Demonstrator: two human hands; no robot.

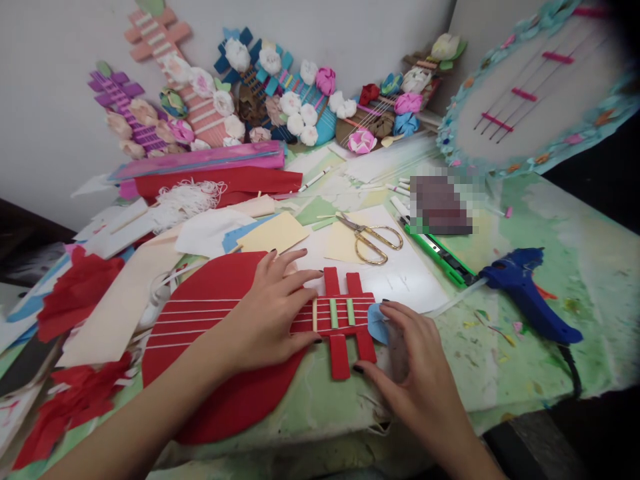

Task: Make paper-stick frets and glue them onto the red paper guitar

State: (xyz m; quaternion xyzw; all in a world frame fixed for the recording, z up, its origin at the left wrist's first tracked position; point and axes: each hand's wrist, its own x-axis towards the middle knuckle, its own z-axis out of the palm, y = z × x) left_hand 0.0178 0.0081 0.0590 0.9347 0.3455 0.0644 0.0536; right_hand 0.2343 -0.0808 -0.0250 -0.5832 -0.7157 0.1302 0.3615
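Observation:
A red paper craft shaped like a stringed instrument [220, 373] lies flat at the near table edge, with white strings running along its round body to a red neck with crossbars [345, 320]. My left hand [267, 313] rests flat on the body and strings, fingers spread, holding it down. My right hand [410, 363] sits at the neck's right end, fingers apart; the thumb touches the lower crossbar and the fingertips touch a small blue paper piece [376, 323]. Neither hand grips anything.
Gold-handled scissors [373, 240] lie on white paper behind the craft. A blue glue gun [527, 290] and a green utility knife [440, 257] sit to the right. Red crepe paper [75, 293] and paper sheets crowd the left. Finished flowered crafts [260, 93] lean on the wall.

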